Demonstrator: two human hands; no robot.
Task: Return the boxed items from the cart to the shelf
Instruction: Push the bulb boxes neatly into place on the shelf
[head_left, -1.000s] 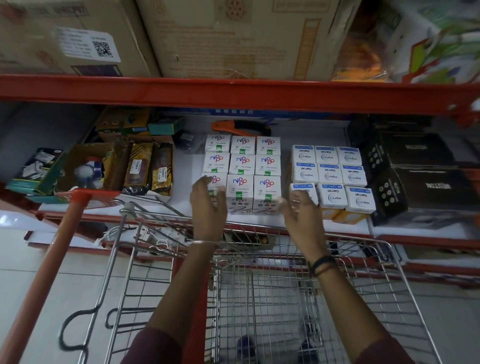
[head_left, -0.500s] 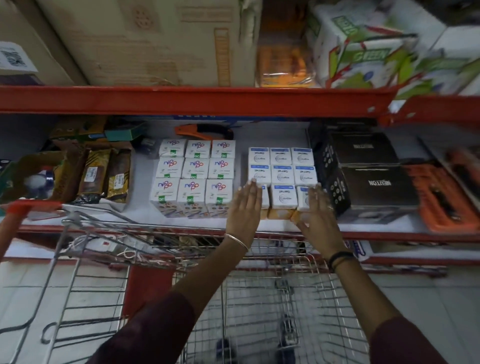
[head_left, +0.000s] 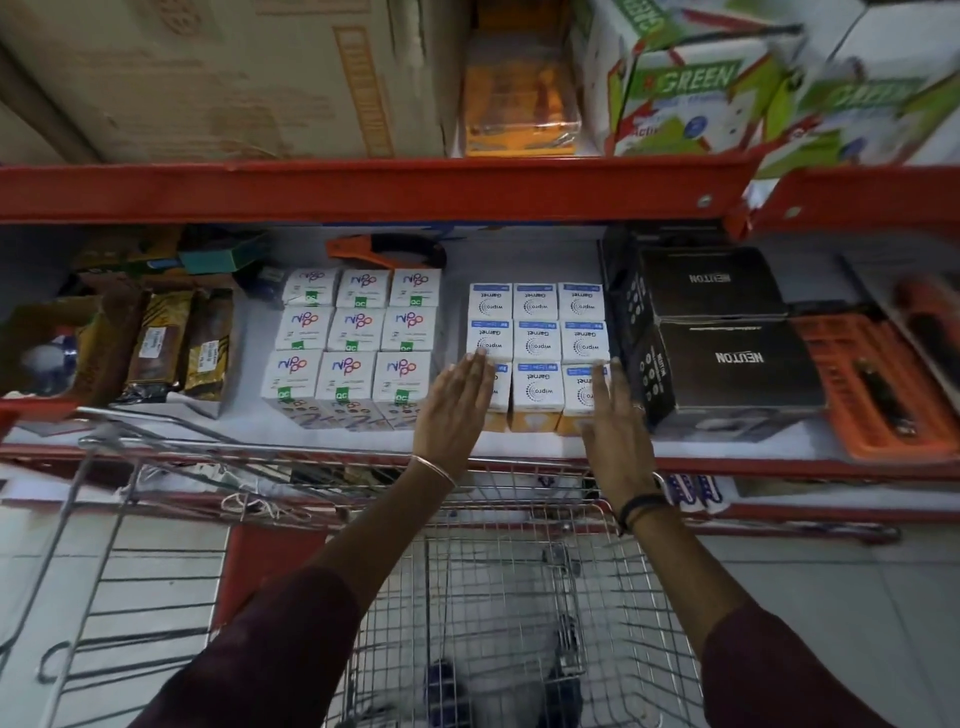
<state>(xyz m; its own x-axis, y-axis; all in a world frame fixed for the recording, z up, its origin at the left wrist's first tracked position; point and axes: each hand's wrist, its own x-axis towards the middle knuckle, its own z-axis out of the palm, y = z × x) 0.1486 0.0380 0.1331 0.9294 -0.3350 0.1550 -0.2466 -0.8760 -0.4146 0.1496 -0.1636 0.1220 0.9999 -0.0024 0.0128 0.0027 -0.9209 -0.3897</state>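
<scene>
Two blocks of small white boxes stand on the white shelf. The right block, blue-labelled wipro boxes, is three wide and several deep. My left hand lies flat against its front-left box, fingers straight. My right hand lies flat against its front-right box. Neither hand grips anything. The left block of green-tagged boxes stands a small gap away. The wire cart is under my arms; no boxes show in its basket.
Black Neuton boxes stand tight against the right of the wipro block. Orange tool cases lie further right. Brown packets stand left. An orange tool rests behind. The red shelf beam hangs overhead with cartons above.
Both hands shifted right from the green-tagged block to either side of the wipro block, now pressed flat on its front corner boxes. The view panned right as well.
</scene>
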